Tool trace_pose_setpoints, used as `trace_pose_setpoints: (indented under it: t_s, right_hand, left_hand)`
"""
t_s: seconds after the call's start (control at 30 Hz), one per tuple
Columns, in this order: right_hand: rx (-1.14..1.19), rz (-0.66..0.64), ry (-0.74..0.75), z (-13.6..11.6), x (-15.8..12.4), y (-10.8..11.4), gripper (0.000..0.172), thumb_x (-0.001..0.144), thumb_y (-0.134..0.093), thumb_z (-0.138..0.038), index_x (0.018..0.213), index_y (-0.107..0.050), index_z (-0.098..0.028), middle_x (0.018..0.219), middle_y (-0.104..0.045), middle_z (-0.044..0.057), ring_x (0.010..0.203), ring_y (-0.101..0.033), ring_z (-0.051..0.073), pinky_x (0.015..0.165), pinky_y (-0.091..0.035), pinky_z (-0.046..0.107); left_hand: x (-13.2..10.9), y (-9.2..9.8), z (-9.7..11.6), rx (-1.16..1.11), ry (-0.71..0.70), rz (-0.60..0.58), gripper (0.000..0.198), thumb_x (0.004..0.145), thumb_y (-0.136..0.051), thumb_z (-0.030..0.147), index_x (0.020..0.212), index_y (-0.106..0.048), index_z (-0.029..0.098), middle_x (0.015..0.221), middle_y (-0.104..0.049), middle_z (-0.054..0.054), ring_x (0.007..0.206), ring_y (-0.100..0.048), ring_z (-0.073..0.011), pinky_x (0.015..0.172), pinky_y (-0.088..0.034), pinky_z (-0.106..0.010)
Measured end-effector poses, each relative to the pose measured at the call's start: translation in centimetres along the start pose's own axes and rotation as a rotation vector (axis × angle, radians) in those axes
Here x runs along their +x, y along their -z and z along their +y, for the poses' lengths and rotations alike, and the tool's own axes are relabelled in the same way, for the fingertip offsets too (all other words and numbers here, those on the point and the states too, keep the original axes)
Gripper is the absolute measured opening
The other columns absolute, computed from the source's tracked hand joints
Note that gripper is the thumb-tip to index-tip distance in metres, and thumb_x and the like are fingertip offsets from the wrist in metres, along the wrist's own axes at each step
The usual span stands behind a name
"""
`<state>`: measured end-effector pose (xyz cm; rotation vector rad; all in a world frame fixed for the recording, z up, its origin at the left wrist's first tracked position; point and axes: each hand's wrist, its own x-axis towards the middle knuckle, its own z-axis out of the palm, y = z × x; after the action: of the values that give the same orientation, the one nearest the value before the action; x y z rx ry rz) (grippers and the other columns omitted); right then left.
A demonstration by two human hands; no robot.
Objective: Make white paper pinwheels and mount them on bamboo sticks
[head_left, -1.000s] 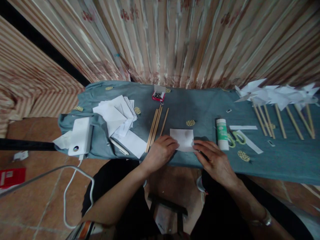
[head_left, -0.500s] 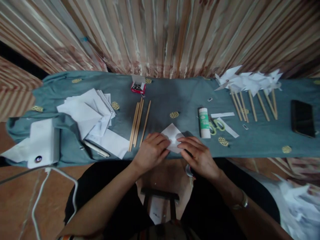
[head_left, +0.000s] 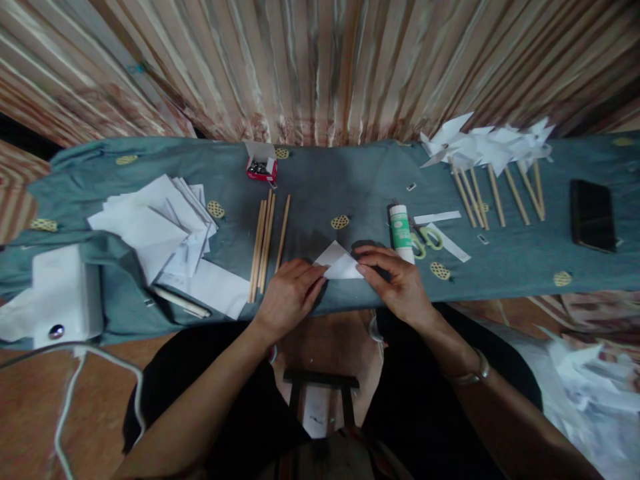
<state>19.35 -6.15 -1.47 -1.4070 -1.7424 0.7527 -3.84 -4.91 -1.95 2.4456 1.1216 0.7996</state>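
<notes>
A small white sheet of paper [head_left: 339, 261], folded into a triangle with its point facing away from me, lies near the table's front edge. My left hand [head_left: 290, 290] pinches its left corner between thumb and fingers. At the right corner, my right hand [head_left: 395, 279] grips the paper with thumb and index finger, the other fingers curled. Just beyond my right hand is a green-and-white glue stick [head_left: 401, 230], beside scissors [head_left: 427, 240] with pale green handles. Thin wooden sticks [head_left: 261, 247] lie left of the paper.
White paper sheets [head_left: 145, 227] are piled at left, near a pen [head_left: 181, 301] and a white device [head_left: 63, 293] with a cable. A red box [head_left: 261, 163] of small metal pieces stands at the back. Paper pinwheels [head_left: 493, 150] on sticks and a dark phone [head_left: 593, 215] are at right.
The paper, a flat diamond before, is now doubled over into a triangle. Both hands have moved to its side corners. The whole view has shifted slightly.
</notes>
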Motion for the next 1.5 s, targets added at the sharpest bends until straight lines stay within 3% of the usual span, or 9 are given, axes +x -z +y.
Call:
trace_pose_setpoints:
  t_s: [0.17, 0.33, 0.53, 0.87, 1.5]
  right_hand:
    - [-0.075, 0.048, -0.002, 0.7, 0.9, -1.0, 0.01, 0.088, -0.066, -0.03, 0.084, -0.074, -0.024, 0.121, -0.071, 0.008, 0.113, -0.066, 0.027, 0.1, -0.051, 0.05]
    - [-0.166, 0.102, 0.016, 0.8, 1.0, -2.1, 0.013, 0.086, -0.063, -0.028, 0.08, -0.072, -0.022, 0.127, -0.068, 0.013, 0.118, -0.063, 0.03, 0.101, -0.05, 0.051]
    - [-0.157, 0.124, -0.004, 0.9, 1.2, -2.2, 0.013, 0.084, -0.066, -0.032, 0.075, -0.069, -0.023, 0.124, -0.069, 0.011, 0.115, -0.064, 0.03, 0.1, -0.05, 0.051]
    - [-0.209, 0.113, -0.01, 0.8, 1.0, -2.7, 0.011, 0.083, -0.068, -0.03, 0.076, -0.069, -0.023, 0.129, -0.066, 0.01, 0.116, -0.061, 0.031, 0.101, -0.049, 0.053]
    - [-0.22, 0.116, -0.045, 0.9, 1.1, -3.2, 0.013, 0.084, -0.068, -0.035, 0.077, -0.066, -0.024, 0.134, -0.062, 0.007, 0.122, -0.056, 0.029, 0.106, -0.047, 0.052]
  left_hand:
    - [-0.2, -0.1, 0.0, -0.003, 0.086, 0.006, 0.033, 0.099, -0.051, 0.024, 0.127, -0.059, 0.01, 0.09, -0.07, -0.009, 0.082, -0.067, -0.0213, 0.077, -0.057, -0.035]
    - [-0.2, -0.3, -0.2, 0.002, 0.141, -0.003, 0.034, 0.099, -0.051, 0.025, 0.131, -0.056, 0.013, 0.089, -0.07, -0.007, 0.084, -0.068, -0.0211, 0.079, -0.057, -0.034]
    - [-0.1, -0.5, -0.6, -0.051, 0.21, -0.037, 0.039, 0.097, -0.052, 0.025, 0.135, -0.053, 0.014, 0.091, -0.072, -0.006, 0.087, -0.069, -0.0215, 0.082, -0.057, -0.036]
    - [0.3, -0.5, -0.7, -0.159, 0.293, -0.027, 0.041, 0.095, -0.055, 0.026, 0.134, -0.053, 0.014, 0.095, -0.074, -0.007, 0.088, -0.069, -0.0204, 0.084, -0.056, -0.035]
    - [0.7, -0.1, -0.5, -0.164, 0.355, -0.056, 0.042, 0.092, -0.057, 0.024, 0.134, -0.054, 0.015, 0.096, -0.074, -0.005, 0.085, -0.069, -0.0178, 0.083, -0.055, -0.031]
